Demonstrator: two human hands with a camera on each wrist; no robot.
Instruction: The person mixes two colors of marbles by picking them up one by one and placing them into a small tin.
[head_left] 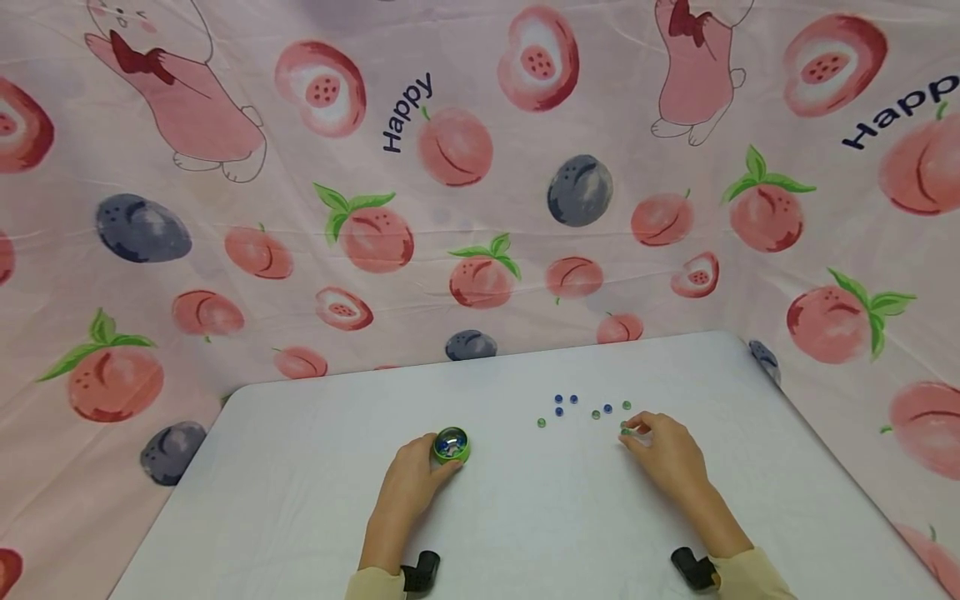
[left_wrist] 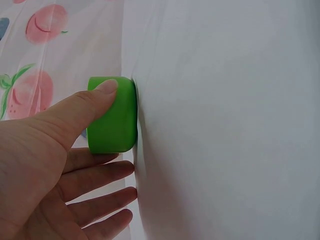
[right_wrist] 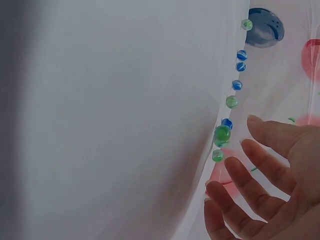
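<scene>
My left hand (head_left: 411, 475) holds a small round green container (head_left: 452, 446) on the white table. The left wrist view shows the thumb on the near side of the green container (left_wrist: 115, 117), with the other fingers reaching behind and below it. From above, blue and shiny pieces show inside. My right hand (head_left: 667, 454) is low over the table, thumb and index finger apart on either side of a green marble (head_left: 625, 431). In the right wrist view this green marble (right_wrist: 222, 135) lies just beyond the spread fingertips of my right hand (right_wrist: 270, 175).
Several more marbles lie scattered beyond and left of the right hand, among them a blue marble (head_left: 607, 409) and a green marble (head_left: 542, 423). The white table (head_left: 525, 517) meets a fruit-printed cloth (head_left: 480, 208) at its back and sides.
</scene>
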